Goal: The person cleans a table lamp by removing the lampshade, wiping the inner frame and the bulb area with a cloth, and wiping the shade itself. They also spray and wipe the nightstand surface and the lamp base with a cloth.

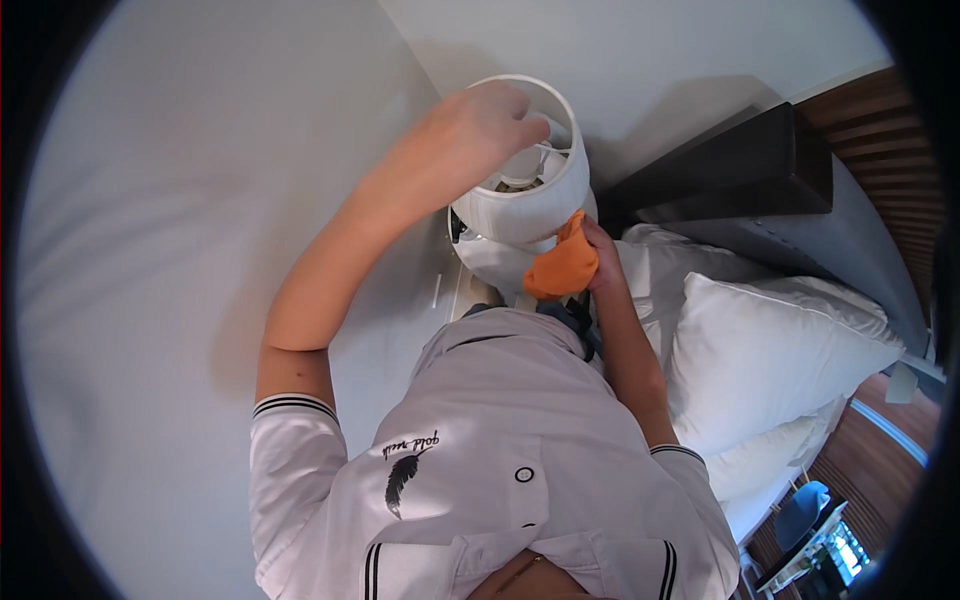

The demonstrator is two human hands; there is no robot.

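Note:
A white drum lampshade (525,206) stands upright before me, open at the top, with a white bulb (521,169) and wire frame inside. My left hand (502,120) is over the shade's upper opening, its fingers bent; whether they grip anything is unclear. An orange cloth (566,264) hangs from my right hand (602,255), beside the lower right of the shade. Under the lamp is a round white tabletop (487,259), partly hidden by the shade and the cloth. A small black object (456,225) lies at its left edge.
A wall (187,187) runs close along my left. On the right are a bed's white pillow (765,352), a grey padded headboard (862,225) and a dark ledge (750,169) projecting towards the lamp. A blue chair (801,514) stands at the far lower right.

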